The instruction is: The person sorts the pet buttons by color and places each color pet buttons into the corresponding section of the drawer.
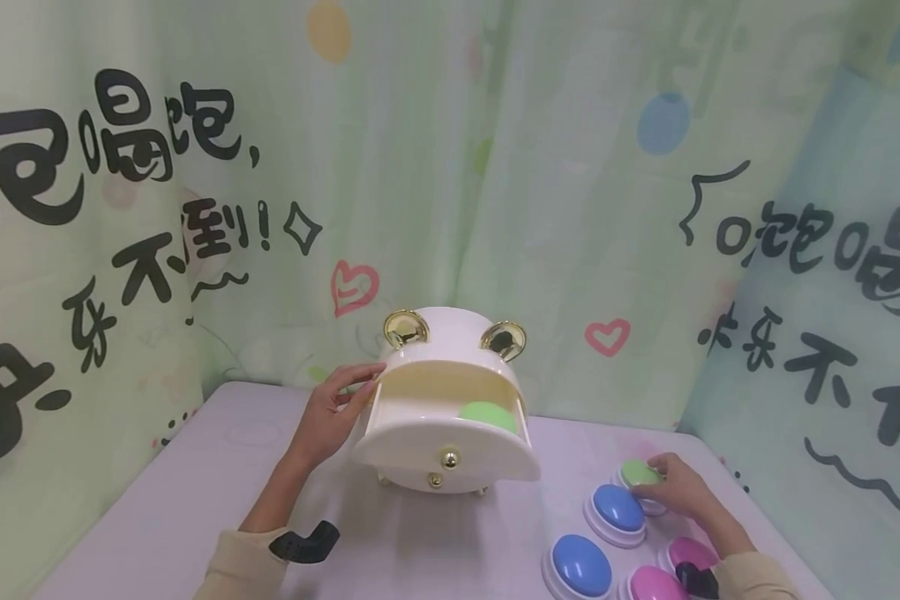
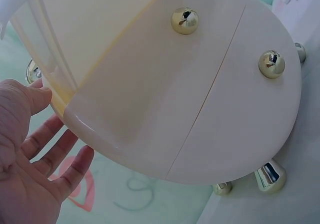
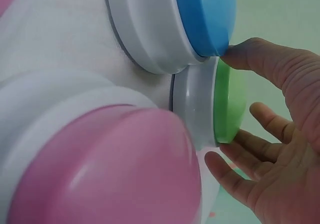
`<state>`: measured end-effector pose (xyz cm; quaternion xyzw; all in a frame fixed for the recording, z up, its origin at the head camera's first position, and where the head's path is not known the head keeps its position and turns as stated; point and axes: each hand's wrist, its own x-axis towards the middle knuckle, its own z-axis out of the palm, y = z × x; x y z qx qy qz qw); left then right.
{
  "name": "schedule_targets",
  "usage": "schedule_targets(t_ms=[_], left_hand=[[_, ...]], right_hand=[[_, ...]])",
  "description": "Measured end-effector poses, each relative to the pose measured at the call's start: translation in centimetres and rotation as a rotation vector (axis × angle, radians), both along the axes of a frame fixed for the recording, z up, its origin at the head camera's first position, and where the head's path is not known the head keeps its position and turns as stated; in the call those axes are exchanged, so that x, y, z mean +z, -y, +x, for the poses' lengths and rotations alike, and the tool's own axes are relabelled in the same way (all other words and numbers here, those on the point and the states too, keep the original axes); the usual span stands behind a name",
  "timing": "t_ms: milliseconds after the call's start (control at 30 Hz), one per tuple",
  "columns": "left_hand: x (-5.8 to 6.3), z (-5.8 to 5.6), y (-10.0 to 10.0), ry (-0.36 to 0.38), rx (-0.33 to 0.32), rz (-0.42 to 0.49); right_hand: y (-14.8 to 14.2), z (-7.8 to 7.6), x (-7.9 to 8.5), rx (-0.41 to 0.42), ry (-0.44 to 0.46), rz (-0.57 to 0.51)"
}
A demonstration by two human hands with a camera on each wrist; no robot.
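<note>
A white rounded drawer box [image 1: 450,333] with gold ear-like discs stands on the table. Its upper drawer [image 1: 442,450] is pulled out, and a green domed piece [image 1: 487,414] lies inside. My left hand [image 1: 332,417] touches the box's left side with its thumb and fingertips; in the left wrist view the fingers [image 2: 72,166] lie fairly straight along the curved edge. At the right, my right hand [image 1: 678,486] holds a green-topped round button [image 1: 639,472] on a white base. In the right wrist view its thumb [image 3: 257,53] and fingertips reach opposite sides of the green top [image 3: 230,102].
Two blue-topped buttons [image 1: 619,507] stand left of and nearer than the green one. Pink-topped buttons [image 1: 656,583] sit below my right wrist. A lower drawer knob [image 1: 435,481] shows under the open drawer. Printed curtains [image 1: 435,167] hang behind the table [image 1: 270,467].
</note>
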<state>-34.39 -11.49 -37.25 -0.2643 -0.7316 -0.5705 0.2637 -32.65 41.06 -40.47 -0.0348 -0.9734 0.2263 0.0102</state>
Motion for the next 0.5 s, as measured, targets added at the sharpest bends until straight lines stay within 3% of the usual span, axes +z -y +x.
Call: schedule_targets(t_ms=[500], left_hand=[[-0.02, -0.02, -0.05, 0.005, -0.004, 0.008]], right_hand=[[-0.29, -0.14, -0.55, 0.053, -0.053, 0.019]])
